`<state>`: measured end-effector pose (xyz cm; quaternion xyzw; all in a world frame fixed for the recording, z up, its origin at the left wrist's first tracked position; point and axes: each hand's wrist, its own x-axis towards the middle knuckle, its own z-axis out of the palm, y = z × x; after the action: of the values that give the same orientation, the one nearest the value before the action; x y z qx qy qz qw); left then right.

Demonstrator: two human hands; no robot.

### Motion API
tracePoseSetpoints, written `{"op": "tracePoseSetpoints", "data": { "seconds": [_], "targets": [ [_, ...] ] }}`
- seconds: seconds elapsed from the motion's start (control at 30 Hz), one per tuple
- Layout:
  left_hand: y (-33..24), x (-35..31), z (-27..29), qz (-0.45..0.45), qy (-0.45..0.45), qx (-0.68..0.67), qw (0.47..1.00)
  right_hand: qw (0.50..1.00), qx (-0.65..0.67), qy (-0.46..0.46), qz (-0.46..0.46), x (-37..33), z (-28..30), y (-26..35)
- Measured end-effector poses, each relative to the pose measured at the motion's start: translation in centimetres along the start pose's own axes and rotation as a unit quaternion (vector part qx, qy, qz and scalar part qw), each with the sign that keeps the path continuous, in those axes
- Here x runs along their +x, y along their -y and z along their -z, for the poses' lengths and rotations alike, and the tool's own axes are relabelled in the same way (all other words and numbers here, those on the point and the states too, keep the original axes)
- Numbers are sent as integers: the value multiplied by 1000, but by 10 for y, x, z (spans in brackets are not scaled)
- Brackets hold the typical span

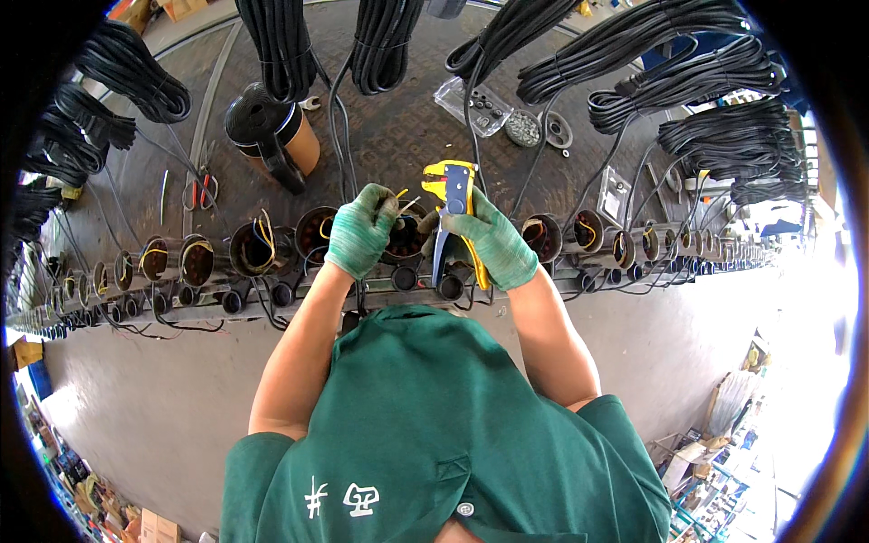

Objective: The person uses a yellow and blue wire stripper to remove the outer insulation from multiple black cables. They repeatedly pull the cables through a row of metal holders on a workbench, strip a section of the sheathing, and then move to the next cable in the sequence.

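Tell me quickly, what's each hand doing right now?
Left hand: closed, fingertips pinching thin wires.
Right hand: closed around a yellow-and-blue wire stripper.

Has a smooth, pale grey floor (163,389) beside a dark, worn brown tabletop (407,131); holds cluttered, blue-framed shelving (695,518) at lower right; takes in bright white light (801,362) far right.

Dark bench (398,136) | black-and-tan jug (306,143) | red-handled tool (200,192) | clear tray (450,98) (small dark parts (484,107) inside)
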<state>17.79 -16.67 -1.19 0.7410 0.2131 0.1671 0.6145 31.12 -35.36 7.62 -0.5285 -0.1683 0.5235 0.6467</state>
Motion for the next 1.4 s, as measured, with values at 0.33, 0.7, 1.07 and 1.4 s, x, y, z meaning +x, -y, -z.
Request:
{"op": "tracePoseSetpoints", "data": {
  "seconds": [0.33,0.7,1.07,1.4],
  "targets": [
    [11,0,-8,-120,-66,115,984,994,-103,15,-26,13,7,-9],
    [10,-1,-3,-103,-39,134,985,989,-109,51,-84,20,14,0],
    [9,3,-6,-33,-49,23,998,993,-60,1,103,43,3,-9],
    [10,2,-5,-28,-37,3,999,992,-22,-78,97,3,49,-5]
  ]
}}
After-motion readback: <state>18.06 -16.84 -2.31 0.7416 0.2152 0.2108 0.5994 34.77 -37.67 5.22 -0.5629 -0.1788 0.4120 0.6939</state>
